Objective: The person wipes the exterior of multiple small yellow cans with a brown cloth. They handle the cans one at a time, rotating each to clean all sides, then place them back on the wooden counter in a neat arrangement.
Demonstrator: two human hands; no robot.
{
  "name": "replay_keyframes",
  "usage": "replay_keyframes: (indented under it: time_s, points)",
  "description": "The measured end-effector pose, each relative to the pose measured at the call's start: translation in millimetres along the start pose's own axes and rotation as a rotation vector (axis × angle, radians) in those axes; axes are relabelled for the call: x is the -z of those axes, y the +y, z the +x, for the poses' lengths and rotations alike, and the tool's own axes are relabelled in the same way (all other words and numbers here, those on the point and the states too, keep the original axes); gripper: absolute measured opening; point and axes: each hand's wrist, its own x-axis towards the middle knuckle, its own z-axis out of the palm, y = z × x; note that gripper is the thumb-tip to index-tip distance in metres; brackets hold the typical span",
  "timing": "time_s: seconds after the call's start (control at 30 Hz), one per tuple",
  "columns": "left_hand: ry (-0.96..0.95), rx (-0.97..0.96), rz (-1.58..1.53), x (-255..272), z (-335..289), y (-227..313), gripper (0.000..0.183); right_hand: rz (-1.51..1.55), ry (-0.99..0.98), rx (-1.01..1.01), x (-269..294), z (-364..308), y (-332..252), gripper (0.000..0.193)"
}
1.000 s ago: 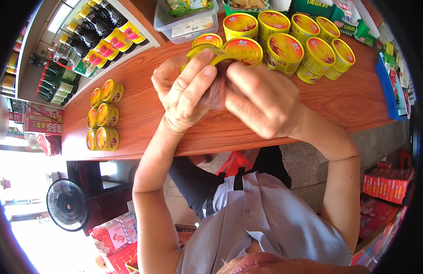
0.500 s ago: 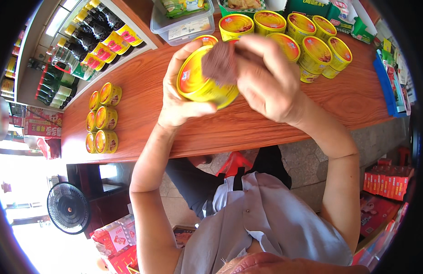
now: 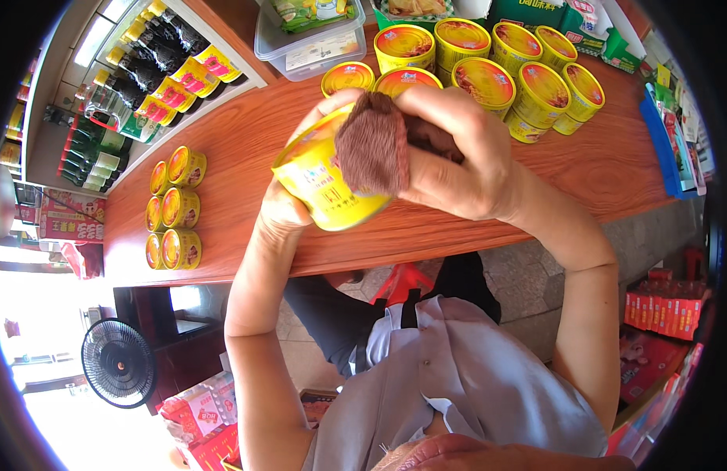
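Above the wooden counter (image 3: pixel 457 212), my left hand (image 3: pixel 283 206) grips a yellow tub (image 3: pixel 332 192) with a red and yellow lid. The tub is tilted, so its printed side faces me. My right hand (image 3: pixel 457 157) is closed around a brown cloth (image 3: pixel 373 145), which presses against the tub's right side and covers part of it. Most of my left fingers are hidden behind the tub. Beyond my hands stand several like tubs (image 3: pixel 483 82), some of them stacked. More tubs (image 3: pixel 180 208) lie in two short columns at the counter's left end.
A clear plastic bin (image 3: pixel 312 51) with packets stands at the back. Green boxes (image 3: pixel 528 27) line the back right, and a blue tray (image 3: pixel 670 153) sits at the right end. On the left is a shelf with dark bottles (image 3: pixel 163 59). A black fan (image 3: pixel 118 363) stands lower left.
The tub has come down toward me and tipped, turning its side into view. The cloth has moved from its lid to its side. Tubs behind are less covered.
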Motion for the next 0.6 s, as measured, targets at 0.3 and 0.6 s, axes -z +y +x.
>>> replay_keyframes:
  time_s: [0.3, 0.6]
  points:
    - [0.135, 0.194, -0.015, -23, -3, 16, 0.119, 0.142, 0.018, -0.140, 5, 10, -7, 0.070]
    - [0.361, -0.061, 0.919, -29, 2, 10, 0.105, -0.412, -0.030, 0.142, 0, 7, -15, 0.027]
